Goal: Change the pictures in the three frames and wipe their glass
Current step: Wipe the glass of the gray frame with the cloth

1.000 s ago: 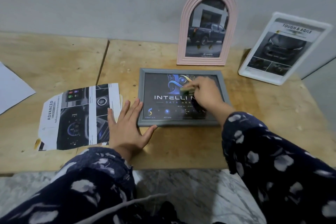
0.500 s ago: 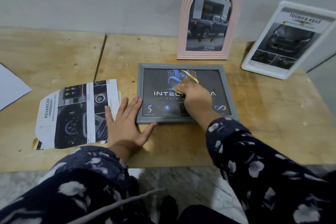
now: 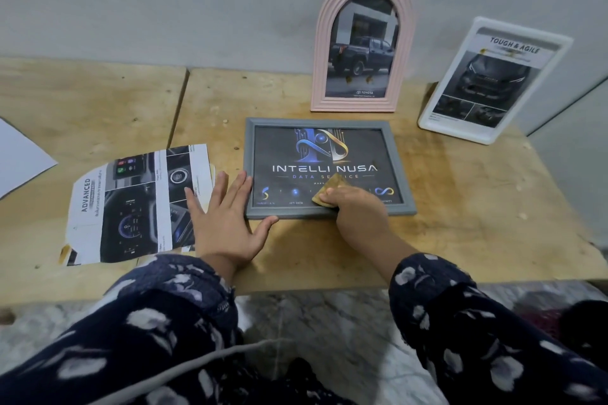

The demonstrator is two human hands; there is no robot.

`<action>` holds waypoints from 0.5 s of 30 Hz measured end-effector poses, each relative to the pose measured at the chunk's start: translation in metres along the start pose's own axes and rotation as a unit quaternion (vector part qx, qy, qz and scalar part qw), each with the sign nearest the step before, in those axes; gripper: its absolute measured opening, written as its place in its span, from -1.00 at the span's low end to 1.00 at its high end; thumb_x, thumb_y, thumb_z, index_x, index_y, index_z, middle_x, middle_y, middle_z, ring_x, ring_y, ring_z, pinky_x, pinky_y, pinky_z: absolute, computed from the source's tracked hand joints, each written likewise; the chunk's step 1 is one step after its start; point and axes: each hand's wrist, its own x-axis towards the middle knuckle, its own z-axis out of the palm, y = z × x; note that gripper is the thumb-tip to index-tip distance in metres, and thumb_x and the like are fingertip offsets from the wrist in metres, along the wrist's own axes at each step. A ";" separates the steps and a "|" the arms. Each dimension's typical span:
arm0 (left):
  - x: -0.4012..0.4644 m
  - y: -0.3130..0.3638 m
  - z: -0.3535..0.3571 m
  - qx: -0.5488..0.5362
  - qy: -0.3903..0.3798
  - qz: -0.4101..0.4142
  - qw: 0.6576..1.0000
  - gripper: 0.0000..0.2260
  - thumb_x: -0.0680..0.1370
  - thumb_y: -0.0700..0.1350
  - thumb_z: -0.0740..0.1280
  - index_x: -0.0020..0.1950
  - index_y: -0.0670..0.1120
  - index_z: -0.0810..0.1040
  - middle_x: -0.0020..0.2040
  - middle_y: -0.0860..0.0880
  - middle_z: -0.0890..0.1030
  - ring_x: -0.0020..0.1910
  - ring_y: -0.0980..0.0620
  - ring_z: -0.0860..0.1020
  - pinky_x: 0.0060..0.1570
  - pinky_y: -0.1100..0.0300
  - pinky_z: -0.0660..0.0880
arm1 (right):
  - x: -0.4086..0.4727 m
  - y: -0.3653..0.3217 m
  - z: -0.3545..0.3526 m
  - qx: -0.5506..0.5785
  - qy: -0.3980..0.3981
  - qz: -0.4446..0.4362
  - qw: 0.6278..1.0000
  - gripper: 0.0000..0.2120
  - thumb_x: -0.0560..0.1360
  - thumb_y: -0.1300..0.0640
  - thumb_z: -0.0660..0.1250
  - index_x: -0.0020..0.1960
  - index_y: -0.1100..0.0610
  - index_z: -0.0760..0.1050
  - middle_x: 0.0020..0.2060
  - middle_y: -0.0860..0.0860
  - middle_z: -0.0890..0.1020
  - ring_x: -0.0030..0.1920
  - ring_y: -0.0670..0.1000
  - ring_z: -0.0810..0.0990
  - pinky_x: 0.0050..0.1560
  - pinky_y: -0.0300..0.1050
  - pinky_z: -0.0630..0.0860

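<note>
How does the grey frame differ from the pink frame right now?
The grey frame lies flat on the table; the pink frame stands against the wall. Grey is rectangular, pink is arched. The right hand wipes the grey one with a cloth; pink is untouched. Both hold pictures.

Likely a home corner: rough plywood tabletop (image 3: 444, 207) against a scuffed grey wall (image 3: 164, 3), marble-patterned floor (image 3: 329, 332).

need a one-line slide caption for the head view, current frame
Right hand wipes the flat grey frame with a tan cloth while the left hand steadies its corner.
</note>
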 end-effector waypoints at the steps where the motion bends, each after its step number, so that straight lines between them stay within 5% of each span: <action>1: 0.000 0.001 -0.001 0.009 -0.001 0.004 1.000 -0.23 0.46 0.43 -0.06 0.54 0.01 0.21 0.54 0.10 0.19 0.56 0.02 -0.01 0.39 -0.31 -0.29 | 0.001 -0.002 -0.004 -0.013 -0.031 0.009 0.999 -0.54 0.52 0.26 0.10 0.35 -0.04 0.48 0.34 -0.04 0.50 0.35 0.03 0.43 0.34 -0.15 0.31; 5: -0.004 0.018 -0.009 0.041 0.009 -0.001 0.999 -0.22 0.46 0.33 0.00 0.57 -0.10 0.10 0.58 -0.01 0.03 0.56 0.00 -0.14 0.38 -0.33 -0.33 | 0.008 -0.010 -0.029 -0.039 -0.122 0.047 0.991 -0.46 0.53 0.33 0.11 0.37 -0.16 0.42 0.33 0.00 0.47 0.29 0.11 0.46 0.24 -0.07 0.39; 11: 0.009 0.082 -0.003 -0.010 0.000 0.105 0.994 -0.15 0.45 0.36 0.08 0.58 -0.05 -0.09 0.58 0.02 -0.13 0.55 0.02 -0.18 0.38 -0.31 -0.32 | 0.018 0.006 -0.038 0.089 -0.097 0.069 0.989 -0.48 0.44 0.37 0.16 0.18 -0.11 0.60 0.23 -0.09 0.59 0.24 0.03 0.52 0.13 -0.20 0.42; 15: 0.011 0.102 0.006 -0.031 0.007 0.074 0.997 -0.13 0.46 0.42 0.04 0.59 -0.09 -0.06 0.59 0.01 -0.08 0.56 0.01 -0.16 0.40 -0.31 -0.31 | 0.037 0.016 -0.041 0.239 -0.050 0.148 0.958 -0.61 0.46 0.33 0.20 0.01 -0.04 0.68 0.06 -0.05 0.67 0.07 0.04 0.58 0.10 -0.08 0.52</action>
